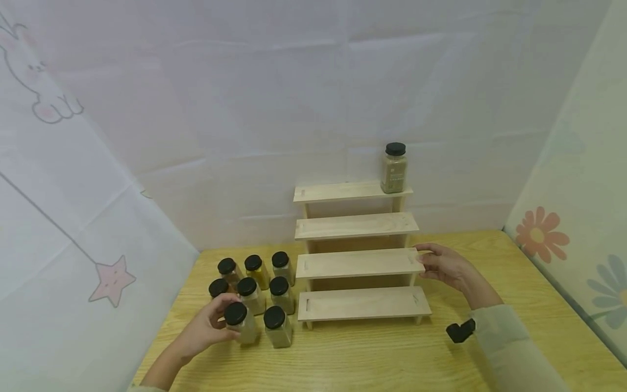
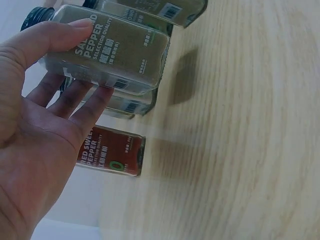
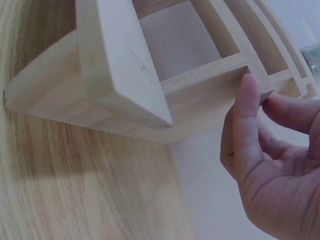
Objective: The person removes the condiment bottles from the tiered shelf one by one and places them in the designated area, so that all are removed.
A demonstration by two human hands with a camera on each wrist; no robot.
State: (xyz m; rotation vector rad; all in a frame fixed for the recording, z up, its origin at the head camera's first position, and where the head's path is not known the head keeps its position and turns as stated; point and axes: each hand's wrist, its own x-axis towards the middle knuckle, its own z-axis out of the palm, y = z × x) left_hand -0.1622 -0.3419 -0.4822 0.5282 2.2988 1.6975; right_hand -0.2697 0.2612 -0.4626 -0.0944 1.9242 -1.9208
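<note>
My left hand (image 1: 208, 326) grips a black-capped spice jar (image 1: 242, 326) at the front left of a group of jars. In the left wrist view, the thumb lies across this jar's label (image 2: 107, 47), which reads "pepper", and the fingers support its other side. At the right end of a four-step wooden rack (image 1: 360, 263), my right hand (image 1: 443, 267) pinches the corner of the second step from the bottom. The right wrist view shows the fingertips (image 3: 248, 87) at that shelf corner. One tall jar (image 1: 394, 171) stands at the right end of the top step.
Several other black-capped jars stand left of the rack, including a yellow one (image 1: 259, 275) and a red sweet pepper jar (image 2: 112, 150). The wooden table (image 1: 367, 359) meets fabric-covered walls at the back and sides. A black piece (image 1: 460, 330) sits by the right sleeve.
</note>
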